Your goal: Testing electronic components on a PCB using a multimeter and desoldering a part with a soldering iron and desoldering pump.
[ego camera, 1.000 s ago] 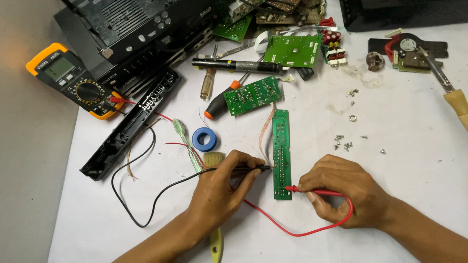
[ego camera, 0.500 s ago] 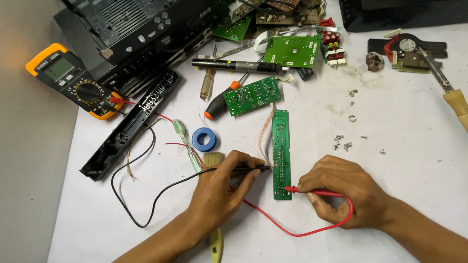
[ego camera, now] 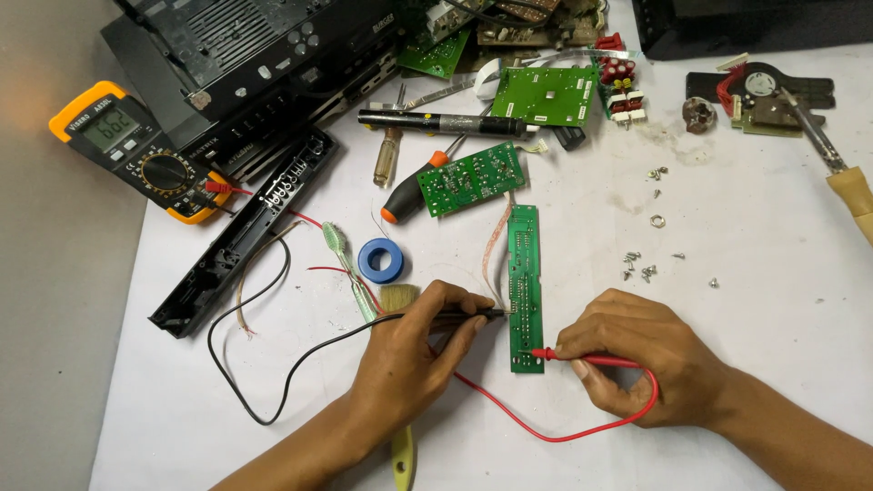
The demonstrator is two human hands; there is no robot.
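Head view: we see the left hand (ego camera: 414,350) pinched shut around the black probe (ego camera: 468,316), its tip touching the left edge of the long green circuit board (ego camera: 525,286), about two thirds of the way down. The right hand (ego camera: 641,359) is closed on the red probe (ego camera: 568,355), tip on the board's lower right edge. The board lies flat on the white sheet (ego camera: 746,273), between the two hands, not held down by anything we can see.

Risks as we judge them: the board is loose, so a push from either tip could slide it and break contact. The tips sit close to neighbouring pads, so a slip could bridge two points and give a false reading. The red lead (ego camera: 582,427) loops under the right wrist and the black lead (ego camera: 264,364) curls past the left forearm; a snag could tug a probe off. Loose screws (ego camera: 639,266) lie just right of the board and could roll under it. The yellow multimeter (ego camera: 136,150) sits far left at the sheet's edge, so a pulled lead could drag it.
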